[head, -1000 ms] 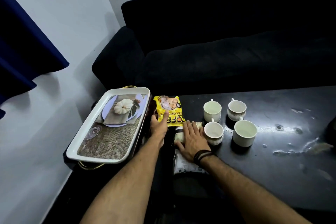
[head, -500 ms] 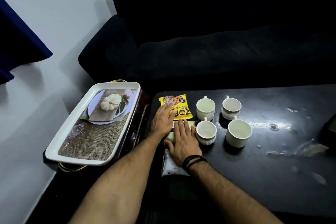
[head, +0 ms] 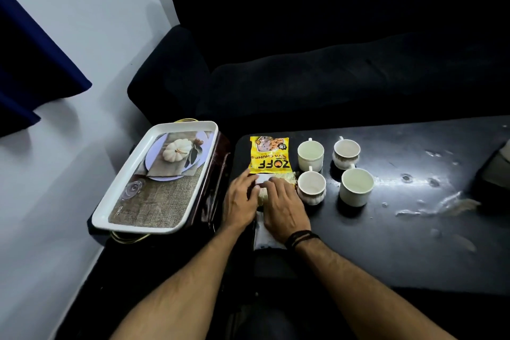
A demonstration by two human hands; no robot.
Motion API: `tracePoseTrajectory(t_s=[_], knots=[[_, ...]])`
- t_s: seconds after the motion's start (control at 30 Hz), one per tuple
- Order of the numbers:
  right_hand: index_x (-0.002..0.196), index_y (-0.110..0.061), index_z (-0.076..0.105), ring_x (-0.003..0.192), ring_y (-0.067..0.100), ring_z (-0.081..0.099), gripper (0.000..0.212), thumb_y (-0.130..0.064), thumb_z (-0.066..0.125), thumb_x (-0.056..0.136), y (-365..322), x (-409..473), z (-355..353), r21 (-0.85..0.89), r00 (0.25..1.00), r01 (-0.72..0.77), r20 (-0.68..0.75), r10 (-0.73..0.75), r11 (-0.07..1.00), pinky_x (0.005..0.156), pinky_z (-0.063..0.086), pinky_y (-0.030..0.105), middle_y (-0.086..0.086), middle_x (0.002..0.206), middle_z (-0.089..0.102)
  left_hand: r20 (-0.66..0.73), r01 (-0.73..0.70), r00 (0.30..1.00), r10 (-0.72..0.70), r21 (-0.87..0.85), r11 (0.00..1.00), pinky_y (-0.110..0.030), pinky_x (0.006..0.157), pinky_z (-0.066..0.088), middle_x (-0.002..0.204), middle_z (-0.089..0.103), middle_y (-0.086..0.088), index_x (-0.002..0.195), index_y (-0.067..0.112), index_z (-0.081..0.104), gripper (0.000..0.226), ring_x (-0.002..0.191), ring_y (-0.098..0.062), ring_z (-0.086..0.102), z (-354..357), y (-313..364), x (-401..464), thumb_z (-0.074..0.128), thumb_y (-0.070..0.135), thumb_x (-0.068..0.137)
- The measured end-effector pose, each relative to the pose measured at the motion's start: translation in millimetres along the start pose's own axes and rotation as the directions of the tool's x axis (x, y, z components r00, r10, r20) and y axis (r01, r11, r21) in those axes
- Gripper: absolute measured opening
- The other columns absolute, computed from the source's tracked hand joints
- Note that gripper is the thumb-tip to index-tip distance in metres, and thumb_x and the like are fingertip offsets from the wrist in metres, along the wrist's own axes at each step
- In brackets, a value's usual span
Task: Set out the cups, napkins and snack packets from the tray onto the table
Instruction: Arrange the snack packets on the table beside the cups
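Pressing flat: left hand [head: 239, 203], right hand [head: 284, 205] on napkins [head: 287, 175] | cups [head: 310, 156] 4 | packets [head: 269, 155] 2

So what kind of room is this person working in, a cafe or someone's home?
Most likely a home living room. A dark upholstered sofa stands behind a low black glossy coffee table, four white ceramic teacups are set out beside a yellow snack packet, and a blue curtain hangs at the left wall.

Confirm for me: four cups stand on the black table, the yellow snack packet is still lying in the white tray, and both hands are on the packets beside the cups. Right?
Not quite. The head view shows the yellow snack packet on the black table, left of the four cups, not in the white tray. The left hand and right hand do rest on the packets beside the cups.
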State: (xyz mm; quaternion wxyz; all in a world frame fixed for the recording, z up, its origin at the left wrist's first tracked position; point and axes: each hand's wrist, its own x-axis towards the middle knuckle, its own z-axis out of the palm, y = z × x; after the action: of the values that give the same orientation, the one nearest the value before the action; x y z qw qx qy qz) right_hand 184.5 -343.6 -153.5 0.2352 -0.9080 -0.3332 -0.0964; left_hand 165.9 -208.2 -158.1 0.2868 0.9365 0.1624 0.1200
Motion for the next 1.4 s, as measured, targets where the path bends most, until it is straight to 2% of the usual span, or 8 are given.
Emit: tracePoseTrajectory(t_s=[0.17,0.5,0.8,0.97,1.07,1.2,1.3,1.4], knots=[[0.091,-0.017,0.054,0.083,0.025,0.054,0.019,-0.034,0.051,0.082,-0.3,-44.1,-8.1,-0.026,0.996,0.076,-0.046,-0.077,0.997,0.077,0.037,0.034,0.003,0.091,0.056,0.219,-0.216,0.958,0.186,0.123,0.969,-0.036,0.121,0.028,0.163,0.025,0.004,0.149,0.024,0.043,0.067,0.149,-0.012,0.025,-11.9,15.0,-18.6,0.052,0.000,0.087],[0.139,-0.011,0.041,0.125,0.030,0.046,0.063,-0.044,0.050,0.086,30.8,-72.0,-27.7,-0.089,0.905,0.242,0.379,-0.191,0.966,0.110,0.033,0.041,0.008,0.134,0.049,0.429,-0.197,0.903,-0.026,0.466,0.862,-0.042,0.108,0.042,0.144,0.032,-0.011,0.156,0.032,0.012,0.093,0.133,-0.029,0.040,-12.6,32.0,-22.6,0.070,0.043,0.084],[0.144,-0.021,0.036,0.112,0.029,0.050,0.062,-0.022,0.056,0.086,51.8,-89.8,-28.6,0.199,0.979,0.022,0.194,-0.061,0.980,0.093,0.049,0.039,0.009,0.127,0.047,0.349,-0.271,0.928,0.132,0.385,0.882,-0.040,0.111,0.036,0.148,0.039,-0.006,0.153,0.023,0.024,0.098,0.135,-0.026,0.041,10.7,55.1,-4.2,0.077,0.047,0.075],[0.122,-0.012,0.062,0.098,0.026,0.067,0.049,-0.024,0.077,0.077,59.0,-93.5,-25.3,0.021,0.991,0.130,-0.045,-0.129,0.991,0.085,0.056,0.032,0.007,0.111,0.065,0.260,-0.261,0.954,0.148,0.482,0.836,-0.038,0.098,0.042,0.130,0.046,-0.006,0.148,0.024,0.035,0.080,0.117,-0.029,0.052,17.0,56.6,0.5,0.073,0.023,0.078],[0.120,-0.013,0.063,0.100,0.024,0.067,0.049,-0.027,0.078,0.076,58.0,-95.0,-24.2,0.016,0.991,0.095,-0.098,-0.093,0.995,0.086,0.055,0.031,0.005,0.112,0.067,0.080,-0.158,0.987,0.139,0.353,0.922,-0.040,0.095,0.045,0.129,0.052,-0.005,0.143,0.022,0.041,0.069,0.111,-0.028,0.056,14.2,47.3,-5.8,0.059,0.006,0.079],[0.125,-0.017,0.057,0.099,0.021,0.064,0.043,-0.041,0.061,0.090,40.7,-86.4,-28.8,0.133,0.990,-0.050,-0.125,0.067,0.990,0.079,0.052,0.033,0.000,0.113,0.066,-0.179,0.208,0.956,-0.234,-0.154,0.966,-0.030,0.064,0.053,0.112,0.067,-0.003,0.127,0.025,0.046,0.039,0.082,-0.016,0.064,-14.7,41.5,3.1,0.063,0.022,0.092],[0.127,-0.023,0.049,0.102,0.021,0.057,0.041,-0.045,0.048,0.092,19.4,-70.9,-30.6,0.350,0.950,-0.252,-0.087,0.299,0.902,0.081,0.049,0.035,0.001,0.111,0.063,-0.005,0.357,0.881,-0.473,-0.648,0.673,-0.035,0.088,0.054,0.117,0.068,-0.010,0.118,0.016,0.056,0.030,0.099,-0.021,0.066,-37.8,27.4,9.6,0.066,0.027,0.092],[0.116,-0.019,0.045,0.103,0.035,0.061,0.035,-0.048,0.045,0.096,6.5,-49.6,-27.8,0.462,0.837,-0.522,0.118,0.534,0.717,0.078,0.049,0.040,0.013,0.110,0.067,0.301,0.563,0.789,-0.535,-0.702,0.436,-0.051,0.110,0.041,0.126,0.065,-0.016,0.121,0.010,0.060,0.036,0.121,-0.033,0.059,-46.8,9.1,1.6,0.068,0.025,0.090]])
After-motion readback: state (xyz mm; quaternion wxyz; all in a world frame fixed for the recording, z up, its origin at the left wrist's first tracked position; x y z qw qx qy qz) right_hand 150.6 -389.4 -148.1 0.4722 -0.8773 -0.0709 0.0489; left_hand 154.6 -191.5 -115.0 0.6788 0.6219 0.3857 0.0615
